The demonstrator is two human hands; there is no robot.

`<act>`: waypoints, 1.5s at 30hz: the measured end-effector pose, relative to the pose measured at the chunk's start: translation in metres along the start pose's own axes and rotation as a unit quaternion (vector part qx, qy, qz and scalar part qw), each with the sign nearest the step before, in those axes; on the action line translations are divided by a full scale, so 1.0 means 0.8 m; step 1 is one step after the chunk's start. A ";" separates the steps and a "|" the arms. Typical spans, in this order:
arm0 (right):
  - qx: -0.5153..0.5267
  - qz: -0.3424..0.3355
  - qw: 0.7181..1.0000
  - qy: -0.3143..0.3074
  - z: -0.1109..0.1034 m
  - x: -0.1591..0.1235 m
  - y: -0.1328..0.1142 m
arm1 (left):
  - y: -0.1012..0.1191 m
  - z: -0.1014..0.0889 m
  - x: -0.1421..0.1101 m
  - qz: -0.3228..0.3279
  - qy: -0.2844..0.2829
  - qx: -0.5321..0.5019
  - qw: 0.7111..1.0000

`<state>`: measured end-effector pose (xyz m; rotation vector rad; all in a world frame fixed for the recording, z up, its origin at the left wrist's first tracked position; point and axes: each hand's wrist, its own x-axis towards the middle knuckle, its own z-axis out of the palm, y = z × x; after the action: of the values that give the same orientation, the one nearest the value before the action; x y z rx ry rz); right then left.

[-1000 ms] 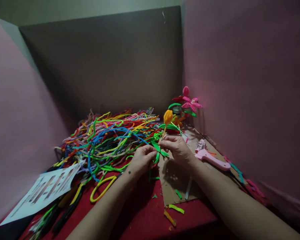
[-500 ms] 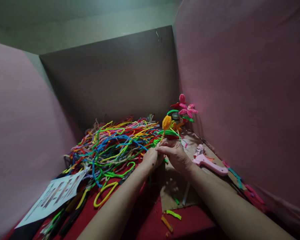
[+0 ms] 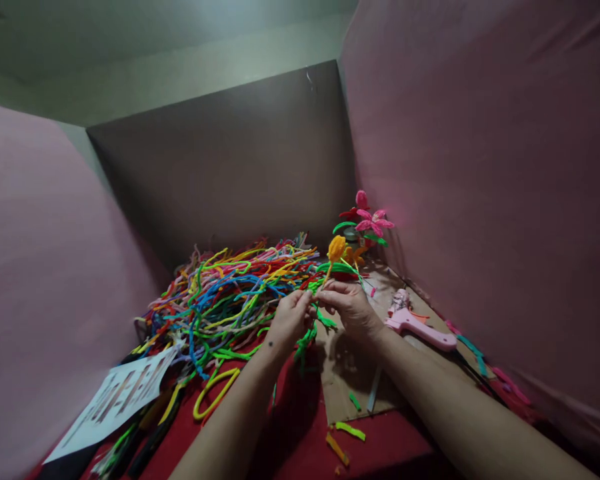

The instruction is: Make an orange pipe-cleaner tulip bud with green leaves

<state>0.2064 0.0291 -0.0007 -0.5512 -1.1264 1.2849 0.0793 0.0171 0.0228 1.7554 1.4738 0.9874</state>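
A pipe-cleaner flower (image 3: 337, 249) with a fuzzy orange-yellow head stands upright on a thin stem between my hands. My right hand (image 3: 349, 307) pinches the stem just below the head. Close beside it, my left hand (image 3: 293, 319) has its fingers closed around the lower stem, where a green pipe cleaner (image 3: 307, 339) hangs beneath the fingers. The exact grip of the left fingertips is partly hidden. Both hands are raised above the near edge of a piece of cardboard (image 3: 337, 393).
A big heap of colourful pipe cleaners (image 3: 230, 287) fills the left. A pink glue gun (image 3: 420, 329) lies at right on the cardboard. Pink finished flowers (image 3: 375, 222) stand behind. Yellow-handled scissors (image 3: 215, 393), a printed sheet (image 3: 113, 403) and black-and-yellow pliers (image 3: 163, 417) lie at left on red cloth.
My left hand has turned and moved a little left, away from the right wrist. More of the green pipe cleaner shows below it. The flower has shifted slightly right.
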 end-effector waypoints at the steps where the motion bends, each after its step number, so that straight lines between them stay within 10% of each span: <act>1: -0.008 -0.004 1.000 0.011 0.000 0.001 0.000 | 0.005 -0.002 -0.008 0.000 -0.013 -0.025 1.000; 8: -0.047 -0.017 0.997 0.053 0.005 -0.003 -0.003 | 0.006 0.011 -0.035 -0.004 0.030 -0.198 0.980; 18: -0.024 0.018 1.000 -0.008 0.001 -0.005 0.007 | -0.021 0.006 -0.031 -0.035 -0.112 -0.415 0.902; 32: 0.094 0.056 0.991 -0.082 0.001 -0.010 0.001 | -0.020 0.011 -0.041 -0.031 -0.174 -0.516 0.838; 36: 0.060 0.037 0.994 -0.079 -0.001 -0.007 0.001 | -0.023 0.010 -0.037 -0.017 -0.175 -0.480 0.859; 41: 0.008 -0.017 0.998 -0.052 -0.011 0.003 -0.008 | -0.020 -0.003 -0.020 -0.035 -0.039 -0.139 0.989; 45: 0.015 -0.032 0.999 -0.021 -0.018 0.009 -0.016 | -0.018 0.002 0.005 -0.065 -0.031 0.000 0.997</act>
<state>0.2245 0.0359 0.0066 -0.4643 -1.1504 1.2609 0.0741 0.0236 0.0104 1.6519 1.5283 0.8588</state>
